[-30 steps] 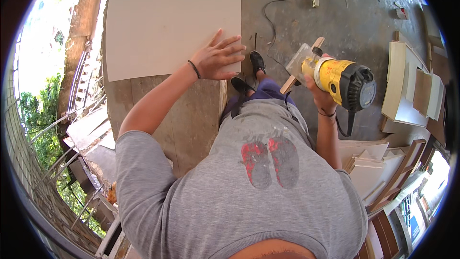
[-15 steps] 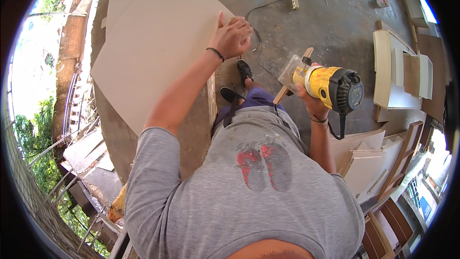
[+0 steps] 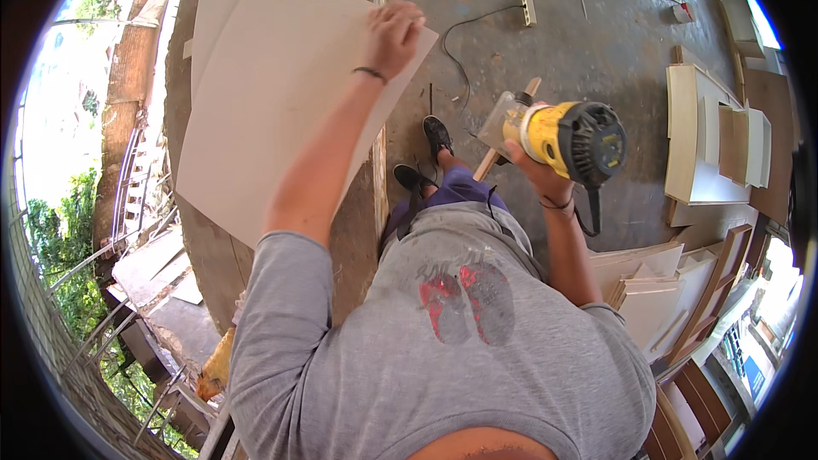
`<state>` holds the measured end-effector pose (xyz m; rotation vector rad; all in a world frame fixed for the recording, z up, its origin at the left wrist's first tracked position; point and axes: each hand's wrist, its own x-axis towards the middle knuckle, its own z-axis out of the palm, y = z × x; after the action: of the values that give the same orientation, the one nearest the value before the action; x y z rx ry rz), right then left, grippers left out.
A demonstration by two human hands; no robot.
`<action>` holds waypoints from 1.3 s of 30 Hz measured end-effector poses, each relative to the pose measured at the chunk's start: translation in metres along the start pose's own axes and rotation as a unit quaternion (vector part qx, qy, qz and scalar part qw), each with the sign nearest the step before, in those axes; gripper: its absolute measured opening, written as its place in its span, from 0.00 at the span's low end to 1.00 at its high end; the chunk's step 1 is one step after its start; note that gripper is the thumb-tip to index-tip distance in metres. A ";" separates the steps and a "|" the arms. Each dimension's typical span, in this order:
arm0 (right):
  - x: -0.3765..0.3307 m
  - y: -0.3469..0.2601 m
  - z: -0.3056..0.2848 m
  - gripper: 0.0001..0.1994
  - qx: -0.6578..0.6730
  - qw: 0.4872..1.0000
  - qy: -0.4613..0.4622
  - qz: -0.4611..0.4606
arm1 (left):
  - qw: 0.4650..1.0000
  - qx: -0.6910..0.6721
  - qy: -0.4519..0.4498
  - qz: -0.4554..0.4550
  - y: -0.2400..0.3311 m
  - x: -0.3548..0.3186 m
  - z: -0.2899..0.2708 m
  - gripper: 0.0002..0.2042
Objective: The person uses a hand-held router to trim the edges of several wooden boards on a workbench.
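Note:
A large off-white board [image 3: 281, 94] lies on the workbench at my left, over another pale sheet. My left hand [image 3: 394, 41] is at its far right corner, fingers curled over the edge; the fingertips are partly hidden. In my right hand [image 3: 543, 175] is a yellow and black trim router [image 3: 573, 140], held off the bench to the right, in front of my body. Its clear base plate [image 3: 496, 123] faces left, toward the board. A narrow wooden strip [image 3: 486, 163] crosses beside this plate. The router's black cord [image 3: 595, 213] loops down past my wrist.
The workbench edge [image 3: 380, 196] runs beside my legs. A white power strip [image 3: 528, 10] with a dark cable lies on the concrete floor. Pale cabinet parts [image 3: 694, 136] and leaning panels [image 3: 652, 290] stand at right, with a small paint pot [image 3: 682, 12] farther off. Railings border the left.
The board has turned on the bench, its near left corner shifting toward me and its right corner outward. My left hand moved left and farther away. The router moved slightly left.

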<state>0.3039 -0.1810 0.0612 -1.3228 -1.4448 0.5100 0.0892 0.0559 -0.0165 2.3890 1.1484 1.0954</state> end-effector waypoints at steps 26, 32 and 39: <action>0.054 -0.012 0.110 0.15 -0.128 0.973 -0.108 -0.162 | 0.736 0.391 0.079 -0.547 -0.097 -0.266 -0.282 0.44; 0.034 0.043 0.142 0.14 -0.041 0.986 -0.146 -0.071 | 0.870 0.325 -0.092 -0.360 -0.030 -0.152 -0.160 0.38; 0.040 0.032 0.155 0.13 -0.043 0.980 -0.193 -0.039 | 0.882 0.291 -0.070 -0.364 -0.001 -0.100 -0.117 0.40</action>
<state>0.1887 -0.0848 -0.0033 -1.2749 -1.8471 0.6857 -0.0373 -0.0282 0.0107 1.9842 2.2908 0.3386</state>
